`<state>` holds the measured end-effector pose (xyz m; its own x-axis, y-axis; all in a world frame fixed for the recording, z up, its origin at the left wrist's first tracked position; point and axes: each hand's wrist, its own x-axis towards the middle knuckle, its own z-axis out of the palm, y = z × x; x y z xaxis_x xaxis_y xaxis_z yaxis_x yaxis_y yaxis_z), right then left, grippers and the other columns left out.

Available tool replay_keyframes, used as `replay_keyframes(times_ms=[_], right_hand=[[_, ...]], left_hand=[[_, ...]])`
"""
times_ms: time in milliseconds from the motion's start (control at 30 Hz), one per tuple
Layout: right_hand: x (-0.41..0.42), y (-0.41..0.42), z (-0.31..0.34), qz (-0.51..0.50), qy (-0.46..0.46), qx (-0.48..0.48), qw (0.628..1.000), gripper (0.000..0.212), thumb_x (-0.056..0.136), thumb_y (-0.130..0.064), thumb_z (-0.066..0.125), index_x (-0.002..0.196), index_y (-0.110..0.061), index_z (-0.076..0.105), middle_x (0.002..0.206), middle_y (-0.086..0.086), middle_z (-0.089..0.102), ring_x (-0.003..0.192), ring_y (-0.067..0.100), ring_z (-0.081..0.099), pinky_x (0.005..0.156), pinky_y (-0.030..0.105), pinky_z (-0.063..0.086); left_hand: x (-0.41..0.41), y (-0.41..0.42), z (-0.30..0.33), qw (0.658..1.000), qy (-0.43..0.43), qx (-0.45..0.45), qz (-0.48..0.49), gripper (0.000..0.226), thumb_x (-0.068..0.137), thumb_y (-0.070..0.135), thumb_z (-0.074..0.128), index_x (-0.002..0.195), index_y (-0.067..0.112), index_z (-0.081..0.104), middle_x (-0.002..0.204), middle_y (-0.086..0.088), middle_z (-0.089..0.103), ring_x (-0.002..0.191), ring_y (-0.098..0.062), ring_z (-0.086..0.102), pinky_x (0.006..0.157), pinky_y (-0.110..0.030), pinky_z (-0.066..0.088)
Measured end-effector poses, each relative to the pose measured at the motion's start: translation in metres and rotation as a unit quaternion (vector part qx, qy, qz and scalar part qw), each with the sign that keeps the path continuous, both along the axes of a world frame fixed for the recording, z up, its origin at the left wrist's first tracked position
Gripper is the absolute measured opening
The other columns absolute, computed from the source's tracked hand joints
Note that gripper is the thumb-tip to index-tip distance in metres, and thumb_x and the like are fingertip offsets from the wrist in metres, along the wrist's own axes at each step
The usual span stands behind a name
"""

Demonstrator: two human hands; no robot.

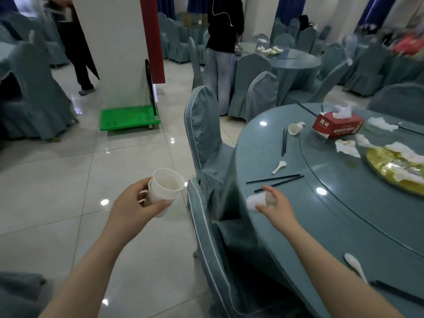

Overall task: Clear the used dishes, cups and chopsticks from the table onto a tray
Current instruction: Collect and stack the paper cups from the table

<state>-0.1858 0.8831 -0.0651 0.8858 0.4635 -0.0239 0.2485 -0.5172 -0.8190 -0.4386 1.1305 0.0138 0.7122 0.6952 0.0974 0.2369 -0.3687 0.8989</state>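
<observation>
My left hand (134,208) holds a small stack of white plastic cups (165,188) over the floor, left of the chairs. At the table's near edge my right hand (274,203) grips another white plastic cup (255,201) lying on its side. Just beyond it lie two pairs of black chopsticks (275,180). A white spoon (279,167), another pair of black chopsticks (284,142) and a tipped white cup (294,129) lie farther along the rim. A second white spoon (355,266) rests near my right forearm.
The round blue table (321,226) carries a red tissue box (337,125), crumpled napkins (347,146) and a gold foil platter (399,168). Two covered chairs (206,138) stand between me and the table. A green cart (129,117) sits by a white pillar. People stand beyond.
</observation>
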Motion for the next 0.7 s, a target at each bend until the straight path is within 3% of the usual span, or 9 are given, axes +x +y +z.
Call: replay_keyframes(times_ms=[100,200,300,400,567,700], right_hand=[[-0.031,0.045,0.037,-0.009,0.039,0.112,0.993,0.054,0.081,-0.015,0.071,0.127,-0.034,0.052,0.127,0.001,0.050,0.104,0.014,0.055,0.095,0.037,0.048],[-0.061,0.091,0.063,0.024,0.048,0.174,0.983,0.050,0.081,-0.023,0.072,0.121,-0.047,0.052,0.122,-0.010,0.052,0.100,0.008,0.058,0.082,0.026,0.055],[-0.084,0.138,0.084,0.098,0.051,0.189,0.976,0.049,0.078,-0.027,0.073,0.115,-0.052,0.054,0.121,-0.014,0.055,0.099,0.007,0.063,0.076,0.023,0.057],[-0.090,0.188,0.096,0.147,0.046,0.183,0.971,0.054,0.074,-0.031,0.073,0.121,-0.049,0.053,0.120,-0.014,0.057,0.102,0.008,0.063,0.079,0.025,0.056],[-0.066,0.272,0.095,0.199,0.043,0.146,0.968,0.055,0.074,-0.029,0.076,0.121,-0.046,0.053,0.119,-0.012,0.057,0.100,0.006,0.062,0.084,0.023,0.055],[-0.031,0.345,0.088,0.275,0.079,0.127,0.950,0.055,0.080,-0.024,0.072,0.125,-0.048,0.048,0.131,-0.012,0.051,0.110,0.008,0.059,0.091,0.028,0.053]], left_hand=[[-0.010,0.039,0.001,1.000,0.003,0.007,-0.023,0.054,0.067,0.025,0.084,0.098,0.057,0.053,0.104,0.022,0.063,0.094,0.001,0.060,0.071,-0.014,0.044],[-0.012,0.072,0.002,0.999,0.013,0.022,-0.043,0.053,0.066,0.026,0.084,0.104,0.049,0.057,0.103,0.022,0.064,0.092,0.002,0.060,0.068,-0.013,0.044],[-0.011,0.098,0.002,0.997,0.034,0.047,-0.052,0.055,0.064,0.030,0.084,0.110,0.045,0.059,0.102,0.026,0.064,0.092,0.002,0.059,0.073,-0.020,0.047],[0.001,0.129,0.001,0.993,0.048,0.090,-0.064,0.057,0.060,0.035,0.083,0.111,0.047,0.059,0.099,0.031,0.062,0.092,0.010,0.055,0.071,-0.015,0.042],[0.035,0.193,-0.004,0.979,0.092,0.166,-0.071,0.064,0.056,0.042,0.083,0.116,0.041,0.061,0.099,0.023,0.060,0.091,-0.007,0.056,0.074,-0.024,0.042],[0.079,0.255,-0.002,0.972,0.119,0.184,-0.082,0.061,0.056,0.045,0.082,0.114,0.042,0.061,0.100,0.018,0.062,0.092,-0.008,0.057,0.075,-0.025,0.044]])
